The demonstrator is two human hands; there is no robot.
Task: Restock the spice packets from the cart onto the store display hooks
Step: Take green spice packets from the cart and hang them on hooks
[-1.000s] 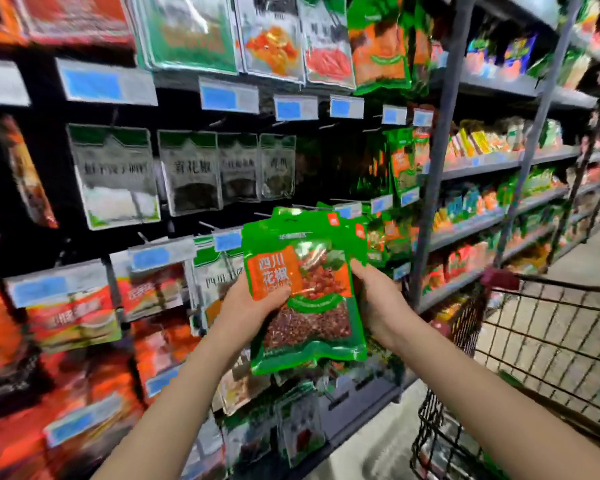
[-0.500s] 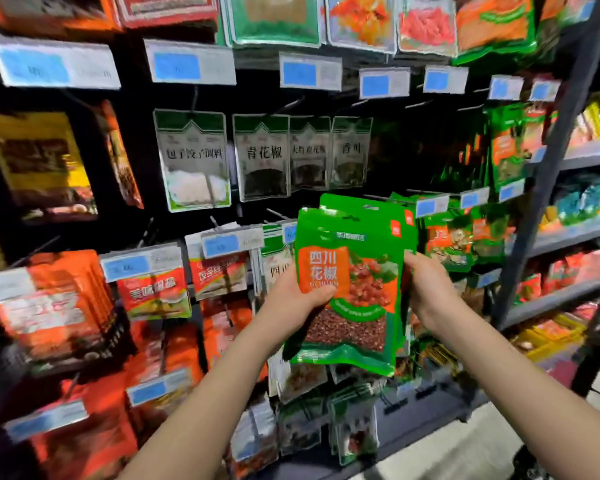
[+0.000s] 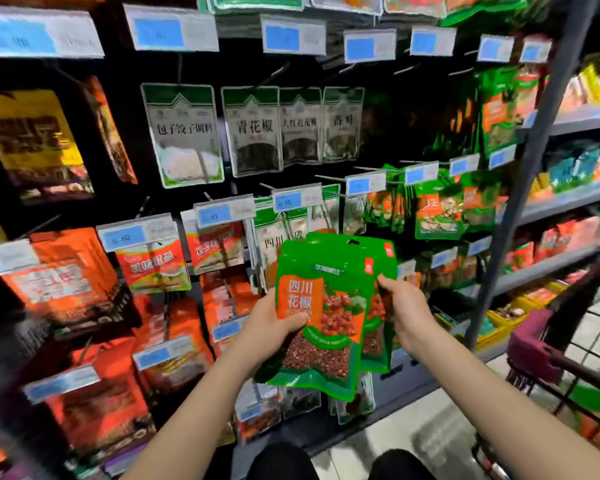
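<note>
I hold a small stack of green Sichuan pepper packets (image 3: pixel 329 306) upright in front of the hook wall. My left hand (image 3: pixel 269 329) grips the front packet's left edge, thumb across its orange label. My right hand (image 3: pixel 404 308) pinches the right edge of the packets behind it. The packets' hang holes show at the top. Display hooks (image 3: pixel 329 178) with blue price tags jut from the dark panel just above and behind the packets. The cart (image 3: pixel 548 355) stands at the lower right.
Orange and red packets (image 3: pixel 63 275) hang at the left, clear green-topped ones (image 3: pixel 253 129) in the middle row, green mushroom packets (image 3: pixel 437 206) at the right. A grey upright post (image 3: pixel 520 188) separates shelves of goods on the right. My knees show at the bottom.
The view has swung left and a little down, so the cart sits at the right edge. The packets have dropped slightly and fanned apart between my hands.
</note>
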